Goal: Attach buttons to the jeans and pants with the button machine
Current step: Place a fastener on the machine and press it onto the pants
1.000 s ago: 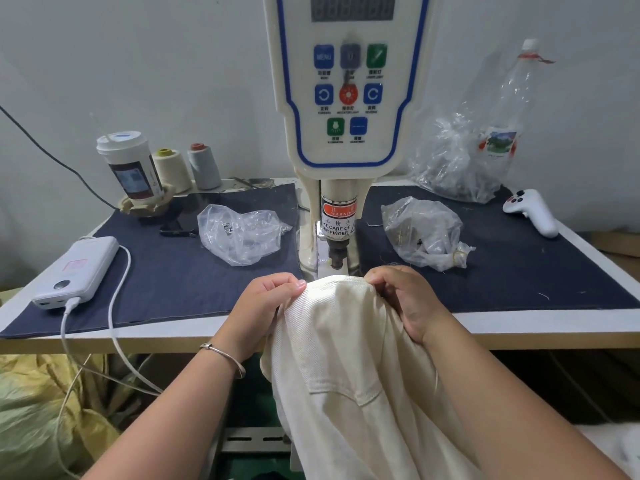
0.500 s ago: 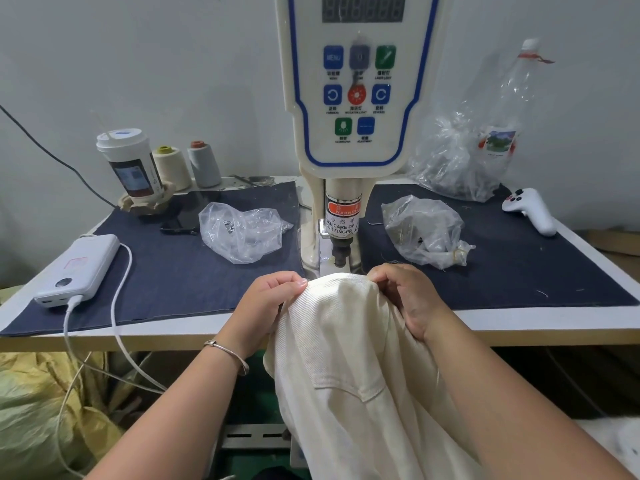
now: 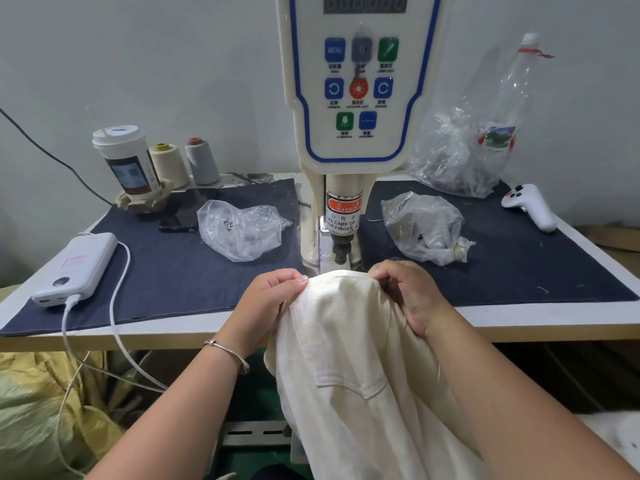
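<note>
Cream pants (image 3: 346, 358) hang over the table's front edge, their top edge bunched just below the button machine's punch head (image 3: 341, 252). My left hand (image 3: 268, 299) pinches the fabric's left side, and my right hand (image 3: 408, 296) grips its right side. The cream machine (image 3: 356, 81) with a blue-trimmed button panel rises at the table's middle. No button shows on the fabric; the die under it is hidden.
Clear plastic bags (image 3: 242, 228) (image 3: 426, 228) lie on either side of the machine on dark denim mats (image 3: 166, 271). A white power bank (image 3: 78, 268) with cable lies left; a cup (image 3: 126, 164) and thread cones (image 3: 169, 164) stand behind. A white controller (image 3: 530, 206) lies at right.
Both hands keep hold of the pants' top edge under the punch; hands and fabric have hardly shifted, only the camera view moved slightly.
</note>
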{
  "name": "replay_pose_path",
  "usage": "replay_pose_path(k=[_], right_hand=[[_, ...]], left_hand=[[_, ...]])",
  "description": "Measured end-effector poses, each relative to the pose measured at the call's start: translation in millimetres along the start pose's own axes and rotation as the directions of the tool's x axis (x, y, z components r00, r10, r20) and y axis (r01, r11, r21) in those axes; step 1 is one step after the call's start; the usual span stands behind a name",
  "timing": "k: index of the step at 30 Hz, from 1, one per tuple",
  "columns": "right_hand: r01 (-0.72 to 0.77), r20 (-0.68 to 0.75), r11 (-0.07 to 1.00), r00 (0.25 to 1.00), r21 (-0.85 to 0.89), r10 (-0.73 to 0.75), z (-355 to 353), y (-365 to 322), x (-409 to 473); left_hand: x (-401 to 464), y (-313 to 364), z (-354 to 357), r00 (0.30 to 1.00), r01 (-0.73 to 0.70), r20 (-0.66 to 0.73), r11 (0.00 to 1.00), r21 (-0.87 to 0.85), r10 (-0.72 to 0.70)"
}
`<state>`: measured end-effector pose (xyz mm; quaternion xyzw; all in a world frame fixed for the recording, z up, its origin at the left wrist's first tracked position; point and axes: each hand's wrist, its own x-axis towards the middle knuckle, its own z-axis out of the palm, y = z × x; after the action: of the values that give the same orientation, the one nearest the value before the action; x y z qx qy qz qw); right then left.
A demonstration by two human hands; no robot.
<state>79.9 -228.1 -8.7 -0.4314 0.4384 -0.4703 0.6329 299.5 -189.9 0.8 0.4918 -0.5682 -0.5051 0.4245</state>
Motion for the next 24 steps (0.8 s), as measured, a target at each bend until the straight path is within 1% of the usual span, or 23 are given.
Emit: replay_pose_path(k=[15, 24], right_hand=[[-0.021, 0.014, 1.000, 1.000, -0.018, 0.021, -1.5, -1.0, 0.8], [-0.003, -0.057, 1.000, 0.998, -0.025, 0.001, 4.0, -1.2, -3.6]], left_hand=[[4.4, -4.6, -5.8, 0.999, 0.035, 0.041, 0.999, -0.011, -0.035], [0.5, -3.9, -0.9, 1.000, 0.005, 0.009, 1.000, -0.027, -0.005]])
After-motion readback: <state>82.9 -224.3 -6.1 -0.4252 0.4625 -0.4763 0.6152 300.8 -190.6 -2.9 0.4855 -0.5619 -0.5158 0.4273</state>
